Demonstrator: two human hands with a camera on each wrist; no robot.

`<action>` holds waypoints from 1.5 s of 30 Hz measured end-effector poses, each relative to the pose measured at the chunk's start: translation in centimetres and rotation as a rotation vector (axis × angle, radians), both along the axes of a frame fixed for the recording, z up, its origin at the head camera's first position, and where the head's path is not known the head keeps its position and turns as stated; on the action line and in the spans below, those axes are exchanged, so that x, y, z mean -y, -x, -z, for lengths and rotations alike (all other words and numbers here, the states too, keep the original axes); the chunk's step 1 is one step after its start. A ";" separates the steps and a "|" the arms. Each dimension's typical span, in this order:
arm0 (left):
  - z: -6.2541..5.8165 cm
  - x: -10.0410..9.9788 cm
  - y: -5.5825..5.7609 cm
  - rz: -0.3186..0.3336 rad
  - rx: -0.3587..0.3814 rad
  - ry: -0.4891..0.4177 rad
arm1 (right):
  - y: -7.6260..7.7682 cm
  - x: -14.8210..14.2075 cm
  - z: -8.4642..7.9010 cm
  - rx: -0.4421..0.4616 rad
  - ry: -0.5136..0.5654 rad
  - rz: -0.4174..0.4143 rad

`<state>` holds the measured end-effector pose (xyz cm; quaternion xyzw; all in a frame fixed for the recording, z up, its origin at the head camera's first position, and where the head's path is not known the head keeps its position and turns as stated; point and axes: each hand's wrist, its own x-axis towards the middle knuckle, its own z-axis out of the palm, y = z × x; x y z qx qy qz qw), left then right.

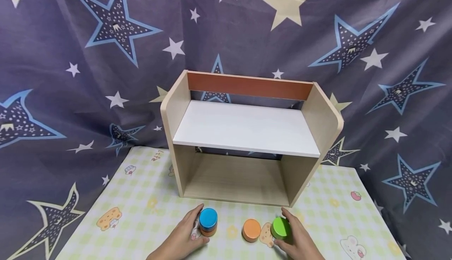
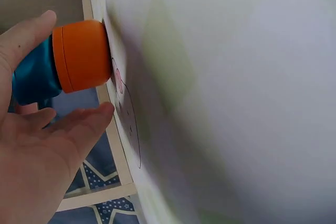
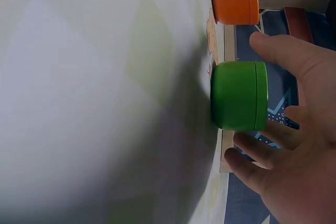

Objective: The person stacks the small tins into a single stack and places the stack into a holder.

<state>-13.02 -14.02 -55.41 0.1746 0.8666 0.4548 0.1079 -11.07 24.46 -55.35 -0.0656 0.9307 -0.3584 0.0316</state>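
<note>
A shiny blue round tin stands on top of an orange one in front of the shelf. My left hand is at the left of this stack, thumb and fingers spread on either side; the left wrist view shows a gap between the fingers and the orange tin. Whether the thumb touches the blue tin, I cannot tell. To the right, a green round tin rests on the tablecloth between the spread thumb and fingers of my right hand. A second orange tin stands alone just left of the green one.
A small wooden shelf unit with a white middle board stands behind the tins. Under everything lies a green-checked tablecloth with cartoon prints. A dark star-patterned curtain hangs behind and at both sides.
</note>
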 end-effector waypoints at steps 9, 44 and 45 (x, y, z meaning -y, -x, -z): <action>0.3 0.1 0.3 0.031 0.011 -0.010 | -0.1 0.0 0.1 0.003 -0.004 -0.007; 0.5 0.2 0.5 0.069 -0.030 -0.057 | 0.6 2.9 -4.4 -0.110 0.097 -0.136; 0.5 0.2 0.5 0.069 -0.028 -0.058 | 0.7 3.1 -4.6 -0.119 0.101 -0.156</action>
